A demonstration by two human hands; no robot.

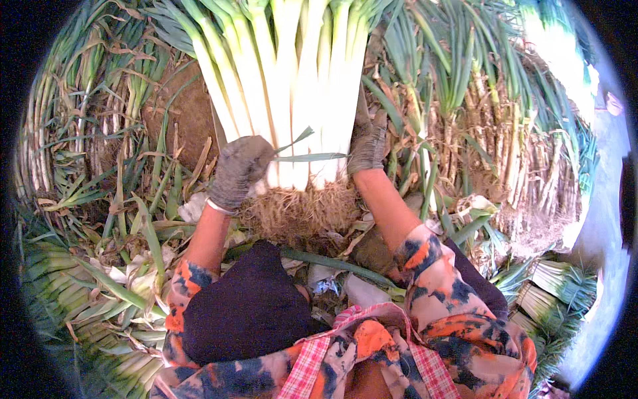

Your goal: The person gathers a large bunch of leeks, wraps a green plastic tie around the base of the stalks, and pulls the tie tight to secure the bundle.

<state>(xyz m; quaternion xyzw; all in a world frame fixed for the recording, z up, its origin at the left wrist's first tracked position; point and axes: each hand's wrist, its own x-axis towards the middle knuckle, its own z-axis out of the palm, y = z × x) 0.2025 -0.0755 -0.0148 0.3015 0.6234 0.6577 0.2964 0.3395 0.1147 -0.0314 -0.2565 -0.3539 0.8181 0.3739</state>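
A thick bundle of large green onions (292, 86) lies in front of me, white stalks toward me and green tops away. Its brown, soil-clotted roots (302, 209) face my knees. A narrow green leaf strip (312, 157) crosses the stalks just above the roots. My left hand (242, 171), in a dirty grey glove, is closed on the strip's left end, and a loose tip sticks up beside it. Against the bundle's right side is my gloved right hand (369, 143), gripping the edge where the strip meets it. Some of its fingers are hidden behind the stalks.
Untrimmed green onions with dry leaves are heaped at the left (86, 120) and right (492, 126). Peeled leaves (143, 266) litter the ground around my knees. Trimmed bundles (545, 292) lie at the lower right, more stalks (56, 286) at the lower left.
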